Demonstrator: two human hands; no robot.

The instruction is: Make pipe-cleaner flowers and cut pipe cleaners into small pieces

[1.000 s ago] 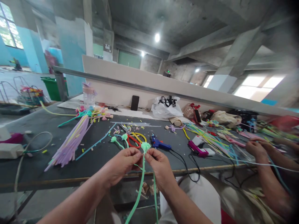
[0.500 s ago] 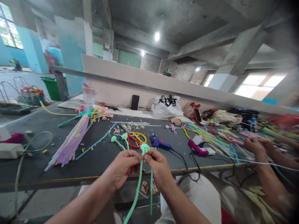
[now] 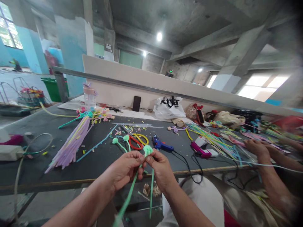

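Between my two hands, above the table's front edge, is a mint-green pipe-cleaner flower [image 3: 148, 150] with a bunched head. My left hand [image 3: 129, 167] pinches it from the left, thumb against forefinger. My right hand [image 3: 158, 162] grips the base of the head from the right. Two long green strands hang below: one slants down to the left, the other drops under my right hand. Just beyond my hands lie two smaller green pipe-cleaner pieces [image 3: 126, 138], red-and-yellow-handled scissors [image 3: 136, 143] and a blue glue gun [image 3: 163, 145].
A bundle of purple pipe cleaners [image 3: 71, 142] lies left, near a lidded bottle [image 3: 90, 96]. A magenta glue gun [image 3: 200, 150] and its cable lie right, before loose coloured pipe cleaners [image 3: 210, 137]. A phone [image 3: 136, 103] leans at the back. A co-worker's hands [image 3: 258, 148] work at far right.
The long green strand under my left hand has swung left and is blurred. The flower head has shifted slightly right. Some fingers of my left hand have loosened a little.
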